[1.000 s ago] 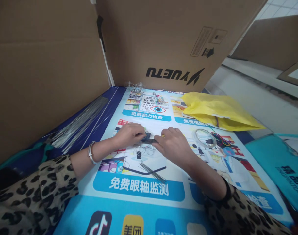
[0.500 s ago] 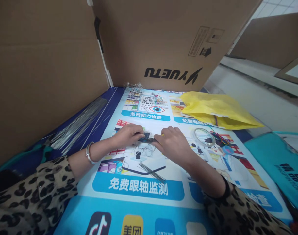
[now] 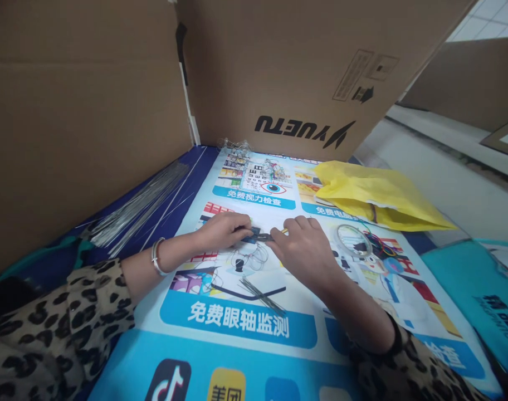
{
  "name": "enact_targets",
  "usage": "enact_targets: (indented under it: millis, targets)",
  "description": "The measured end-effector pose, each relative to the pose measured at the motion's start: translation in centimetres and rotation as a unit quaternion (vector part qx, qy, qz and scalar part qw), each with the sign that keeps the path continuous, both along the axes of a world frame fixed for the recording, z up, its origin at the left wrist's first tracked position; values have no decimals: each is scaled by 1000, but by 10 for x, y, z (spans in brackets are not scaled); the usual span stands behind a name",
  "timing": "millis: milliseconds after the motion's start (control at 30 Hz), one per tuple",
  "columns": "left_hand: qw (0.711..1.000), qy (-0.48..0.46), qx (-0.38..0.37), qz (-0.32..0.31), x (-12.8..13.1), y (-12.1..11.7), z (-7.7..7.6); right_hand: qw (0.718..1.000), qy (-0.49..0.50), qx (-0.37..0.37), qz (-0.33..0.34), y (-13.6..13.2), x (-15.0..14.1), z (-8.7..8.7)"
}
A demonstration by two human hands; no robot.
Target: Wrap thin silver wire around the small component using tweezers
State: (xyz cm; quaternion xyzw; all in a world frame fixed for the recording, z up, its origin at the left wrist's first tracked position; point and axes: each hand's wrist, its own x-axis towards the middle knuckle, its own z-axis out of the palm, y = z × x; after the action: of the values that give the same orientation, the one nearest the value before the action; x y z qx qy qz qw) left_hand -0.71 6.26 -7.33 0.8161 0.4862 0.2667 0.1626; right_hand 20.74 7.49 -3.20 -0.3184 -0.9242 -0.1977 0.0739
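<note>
Containers first, and I'm counting two bags from my end: one yellow bag [image 3: 383, 189] beyond the right hand [image 3: 302, 245], and one teal bag [image 3: 467, 295] over at the right edge. The yellow one lies flat with its mouth facing this way, one thin dark strip [image 3: 373, 211] showing at the opening; what else sits inside, I cannot tell. The teal one lies flat too, its contents hidden from me.

Two cardboard panels [image 3: 304, 67] stand up, meeting at a corner behind and to the left.

Now the middle of the table! One pair of pliers [image 3: 262, 237], right there between my two hands, above the printed sheet [image 3: 220, 346]. The right hand has its fingers curled round the grip, pinching it, a bit of yellow handle poking out. The left hand [image 3: 225, 231] has thumb and forefinger pressed together at the pliers' nose; whatever is between them is too small for me to make out.

Wire everywhere! Loose loops [image 3: 256, 256] just below the pliers, one bunch of short wires [image 3: 262, 296] nearer me, one big bundle of long wires [image 3: 141, 209] at left, strands too many to count. Two tangles at the far side: one silvery [image 3: 235, 146], one with coloured bits [image 3: 274, 171]. And to the right, one clear ring [image 3: 354, 240] with coloured cords [image 3: 381, 245] just beside it.
</note>
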Motion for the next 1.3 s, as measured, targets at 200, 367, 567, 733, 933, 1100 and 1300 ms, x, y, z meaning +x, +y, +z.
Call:
enact_targets:
  millis: [200,367,567,733,933,1100,1300]
  targets:
    - [1000,6,6,1,0,1,-1,1000,-9,8,5,-1,-5,2]
    - [1000,21,17,-6,-1,2,-1,1000,-26,11,-1,-5,-11,7]
    - [999,35,15,-10,-1,2,-1,998,-59,-2,-30,-10,-16,12]
    - [999,42,21,-9,-1,2,-1,997,-73,-6,-35,-11,-16,11]
    - [999,42,24,-18,0,1,-1,997,-72,-10,-31,-9,-14,12]
    - [998,45,33,-22,-1,2,-3,997,-71,-4,-33,-8,-12,13]
    - [998,45,35,-36,-2,1,-2,997,-68,-2,-32,-7,-10,11]
